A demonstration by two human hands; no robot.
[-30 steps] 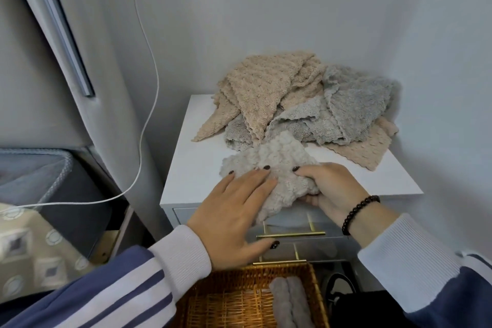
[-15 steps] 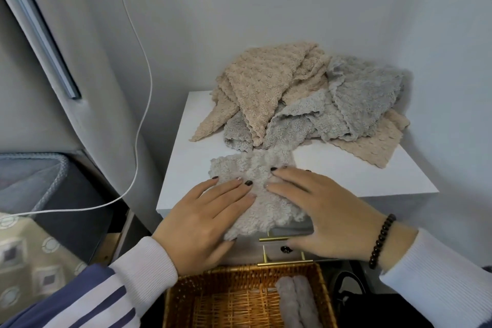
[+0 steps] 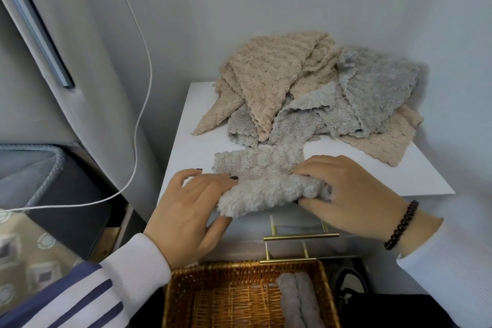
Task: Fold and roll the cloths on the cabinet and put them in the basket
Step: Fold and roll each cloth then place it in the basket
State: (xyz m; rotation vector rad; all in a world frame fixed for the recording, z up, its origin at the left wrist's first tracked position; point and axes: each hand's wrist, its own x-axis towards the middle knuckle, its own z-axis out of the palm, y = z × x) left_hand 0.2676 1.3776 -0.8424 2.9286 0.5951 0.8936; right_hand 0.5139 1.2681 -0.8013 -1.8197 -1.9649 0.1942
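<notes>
As both hands, left hand (image 3: 191,210) and right hand (image 3: 354,194), pinch the grey cloth (image 3: 262,181) in their grip, its near edge curls into a roll. Judged soft, light, floppy: hold both roll ends.

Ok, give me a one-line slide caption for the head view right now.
Both hands, left and right, roll a pale grey cloth at the white cabinet edge, above a wicker basket.

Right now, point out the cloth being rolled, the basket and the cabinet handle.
cloth being rolled (image 3: 266,184), head view, on its fuzzy middle.
basket (image 3: 239,267), head view, on its far rim.
cabinet handle (image 3: 300,236), head view, on the upper brass bar.
</notes>
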